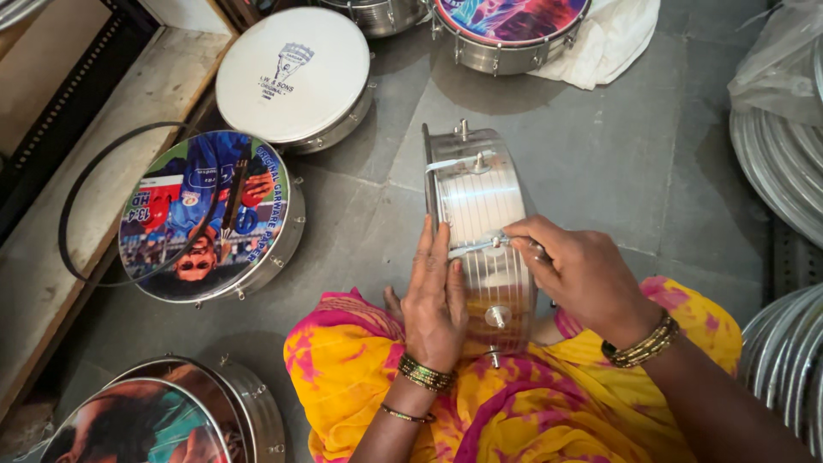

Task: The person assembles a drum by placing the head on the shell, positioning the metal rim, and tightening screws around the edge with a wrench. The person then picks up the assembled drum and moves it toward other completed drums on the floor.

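Steel drum shell (478, 231) stood on edge in the worker's lap | left hand (435, 296) lay flat, fingers together, against its rim | right hand (576, 273) pinched a tension rod (490, 245) | four finished drums nearby.

You are sitting on a grey stone floor (600, 146) with drums lying all around you. A white drum (293, 75) is lying near a drum with a blue picture (206, 214). A thin black ring (103, 206) is leaning across that one. Another picture drum (163, 416) is sitting low on your left. A white cloth (609, 39) is lying under a pink drum (510, 26). Shiny metal rings (784, 171) are piling up on your right.
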